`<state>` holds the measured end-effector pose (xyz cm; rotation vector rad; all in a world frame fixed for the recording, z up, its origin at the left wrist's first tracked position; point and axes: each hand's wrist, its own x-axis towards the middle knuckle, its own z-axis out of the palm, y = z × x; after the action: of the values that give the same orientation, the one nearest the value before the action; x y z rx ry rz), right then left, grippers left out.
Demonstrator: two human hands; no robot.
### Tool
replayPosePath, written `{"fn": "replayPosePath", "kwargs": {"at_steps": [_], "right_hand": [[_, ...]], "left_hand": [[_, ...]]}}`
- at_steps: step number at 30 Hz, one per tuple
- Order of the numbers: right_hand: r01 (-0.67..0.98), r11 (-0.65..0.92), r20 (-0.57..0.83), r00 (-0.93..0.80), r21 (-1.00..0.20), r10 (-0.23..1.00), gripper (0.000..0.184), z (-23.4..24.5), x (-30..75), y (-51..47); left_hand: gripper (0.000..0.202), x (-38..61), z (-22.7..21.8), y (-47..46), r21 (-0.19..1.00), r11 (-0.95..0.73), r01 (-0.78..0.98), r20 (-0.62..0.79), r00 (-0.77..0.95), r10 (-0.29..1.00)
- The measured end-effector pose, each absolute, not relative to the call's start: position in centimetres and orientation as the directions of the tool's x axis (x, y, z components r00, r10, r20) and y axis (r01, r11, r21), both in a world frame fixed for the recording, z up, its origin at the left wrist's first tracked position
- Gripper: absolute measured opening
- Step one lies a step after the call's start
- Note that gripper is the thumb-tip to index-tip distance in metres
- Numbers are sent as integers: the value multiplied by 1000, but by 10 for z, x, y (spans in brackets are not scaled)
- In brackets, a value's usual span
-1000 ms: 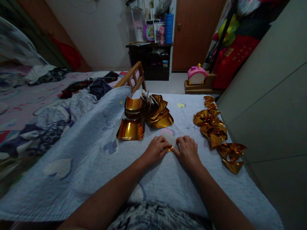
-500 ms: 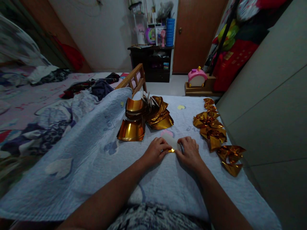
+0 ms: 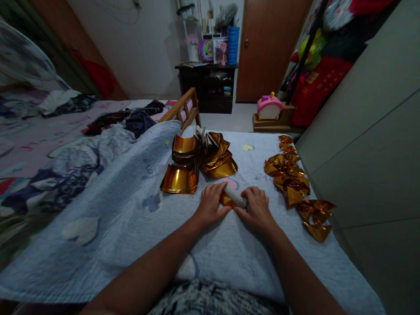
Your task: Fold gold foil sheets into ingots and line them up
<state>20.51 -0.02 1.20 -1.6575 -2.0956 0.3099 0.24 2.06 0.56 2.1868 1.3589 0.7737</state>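
Note:
Between my hands lies a sheet of gold foil paper (image 3: pixel 227 200), its pale back curled into a roll and some gold showing on the near side. My left hand (image 3: pixel 212 204) grips its left end, with the thumb at the near edge. The right end is in my right hand (image 3: pixel 255 204), thumb and fingers bent around it. Beyond my left hand sit fanned stacks of flat gold foil sheets (image 3: pixel 180 178). To the right of my right hand, several folded gold foil pieces (image 3: pixel 292 179) form a row along the edge.
A pale blue quilted cover (image 3: pixel 124 227) with heart patterns lies under everything. Rumpled clothes (image 3: pixel 138 122) are on the bed at left, beside a wooden rail (image 3: pixel 179 107). A grey cabinet (image 3: pixel 370 131) borders the right side. A pink toy (image 3: pixel 269 107) stands beyond the far edge.
The sheet's pale side has gone from lying flatter to curling up into a roll, and more gold shows at the near side. My left hand has shifted slightly left and its fingers have moved farther forward.

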Motion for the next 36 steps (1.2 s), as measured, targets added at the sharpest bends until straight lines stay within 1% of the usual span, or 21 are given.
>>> {"fn": "replayPosePath", "kwargs": {"at_steps": [2, 5, 8, 12, 15, 18, 20, 22, 25, 29, 31, 33, 36], "right_hand": [[839, 268, 204, -192, -473, 960, 23, 12, 205, 0], [788, 291, 198, -217, -543, 956, 21, 13, 204, 2], [702, 292, 187, -225, -650, 956, 21, 14, 202, 3], [481, 225, 133, -218, -847, 967, 26, 17, 199, 3], [231, 105, 70, -157, -967, 985, 40, 18, 195, 4], [-30, -33, -28, -153, -999, 988, 50, 17, 192, 6], [-111, -89, -68, -180, -990, 981, 51, 17, 191, 7], [-138, -115, -88, -190, -984, 978, 51, 17, 191, 7], [-136, -127, -105, -158, -983, 982, 51, 19, 192, 7], [-114, -110, -98, -113, -987, 989, 54, 19, 194, 7], [-84, -101, -94, -91, -991, 991, 57, 18, 194, 8], [-51, -86, -82, -75, -995, 994, 58, 16, 195, 8], [-22, -54, -53, -60, -998, 997, 56, 15, 196, 9]], "left_hand": [[86, 2, 7, 20, 675, -408, 615, 230, 350, 908], [90, 2, 10, 19, 771, -399, 497, 250, 340, 907], [92, 2, 12, 17, 857, -326, 399, 217, 294, 931], [91, 2, 11, 18, 940, -195, 279, 121, 261, 958], [84, 3, 11, 19, 988, -127, 85, 100, 263, 959], [70, 4, 13, 19, 994, -40, -103, 68, 292, 954], [64, 5, 15, 18, 982, 22, -185, 43, 337, 941], [63, 6, 16, 17, 972, 54, -231, 36, 368, 929], [65, 7, 18, 16, 976, 35, -217, 46, 358, 933], [77, 5, 19, 14, 987, -33, -156, 84, 333, 939], [82, 2, 20, 13, 993, -98, -68, 115, 333, 936], [85, -2, 20, 12, 982, -181, 54, 148, 370, 917], [80, -8, 20, 11, 916, -337, 218, 206, 466, 861]]}}
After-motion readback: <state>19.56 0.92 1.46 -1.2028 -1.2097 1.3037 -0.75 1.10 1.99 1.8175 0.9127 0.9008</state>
